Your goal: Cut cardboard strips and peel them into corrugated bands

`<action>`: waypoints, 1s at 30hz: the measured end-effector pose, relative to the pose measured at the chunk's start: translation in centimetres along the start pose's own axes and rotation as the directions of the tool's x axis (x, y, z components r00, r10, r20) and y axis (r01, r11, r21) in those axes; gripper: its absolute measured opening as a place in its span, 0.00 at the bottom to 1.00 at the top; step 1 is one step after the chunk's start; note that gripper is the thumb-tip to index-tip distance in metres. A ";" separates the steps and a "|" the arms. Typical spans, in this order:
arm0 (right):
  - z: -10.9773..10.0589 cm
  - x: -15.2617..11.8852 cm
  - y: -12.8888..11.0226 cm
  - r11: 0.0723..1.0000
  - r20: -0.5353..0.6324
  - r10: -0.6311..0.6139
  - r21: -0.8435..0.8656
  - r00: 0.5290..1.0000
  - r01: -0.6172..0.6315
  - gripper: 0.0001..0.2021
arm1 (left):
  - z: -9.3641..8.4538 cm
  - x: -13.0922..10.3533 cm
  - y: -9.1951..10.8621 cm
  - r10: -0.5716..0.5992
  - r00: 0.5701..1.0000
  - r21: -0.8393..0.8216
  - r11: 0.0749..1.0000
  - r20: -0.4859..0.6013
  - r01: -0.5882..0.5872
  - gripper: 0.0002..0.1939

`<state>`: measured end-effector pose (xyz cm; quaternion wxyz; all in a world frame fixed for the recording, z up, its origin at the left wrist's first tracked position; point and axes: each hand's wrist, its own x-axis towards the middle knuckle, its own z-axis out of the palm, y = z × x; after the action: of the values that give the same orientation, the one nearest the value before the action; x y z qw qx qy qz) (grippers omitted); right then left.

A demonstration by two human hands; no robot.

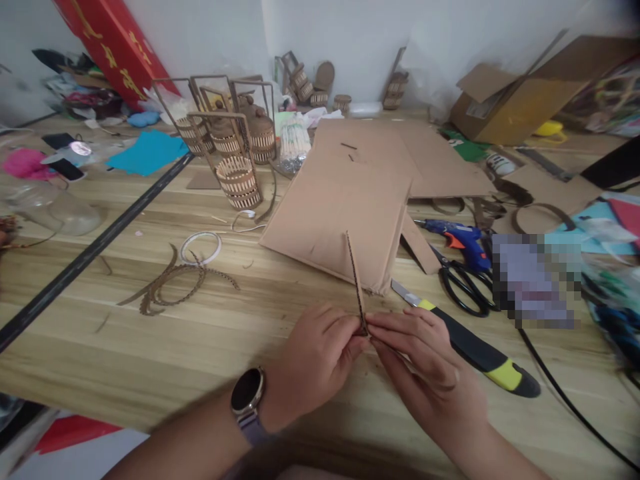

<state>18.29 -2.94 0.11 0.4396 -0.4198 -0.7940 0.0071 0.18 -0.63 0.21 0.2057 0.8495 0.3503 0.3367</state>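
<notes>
A thin cardboard strip (356, 277) stands up on edge between my two hands, its corrugated edge facing me. My left hand (325, 357), with a watch on its wrist, pinches the strip's near end between thumb and fingers. From the other side my right hand (425, 370) presses the same end with its fingers held together. Just beyond the strip lies a large flat cardboard sheet (345, 200). Close to my right hand is a black and yellow utility knife (470, 347), its blade extended. The strip's lowest end is hidden by my fingers.
Curled cardboard strips (170, 283) and a white tape ring (201, 248) lie on the left. Small slatted baskets (239, 183) with tall handles stand behind. Black scissors (465, 287), a blue glue gun (463, 243) and a black cable (560, 387) are on the right.
</notes>
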 end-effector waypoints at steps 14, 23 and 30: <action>0.5 -0.2 -0.3 1.000 0.002 0.000 -0.022 1.000 0.000 0.06 | 0.2 -0.1 0.3 -0.119 0.993 -0.004 0.993 -0.013 0.119 0.12; 0.7 -0.5 -0.1 1.000 0.032 0.012 -0.001 0.999 -0.012 0.05 | 0.3 0.0 0.3 -0.133 0.991 0.065 0.989 0.003 0.133 0.12; 0.6 -0.4 0.3 0.997 0.036 0.046 0.054 0.998 -0.047 0.06 | 0.2 0.0 0.0 -0.081 0.997 0.022 0.996 0.001 0.081 0.11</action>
<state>18.19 -2.82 -0.62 0.4367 -0.4257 -0.7912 0.0465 0.35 -0.66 0.07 0.2101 0.8371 0.3880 0.3235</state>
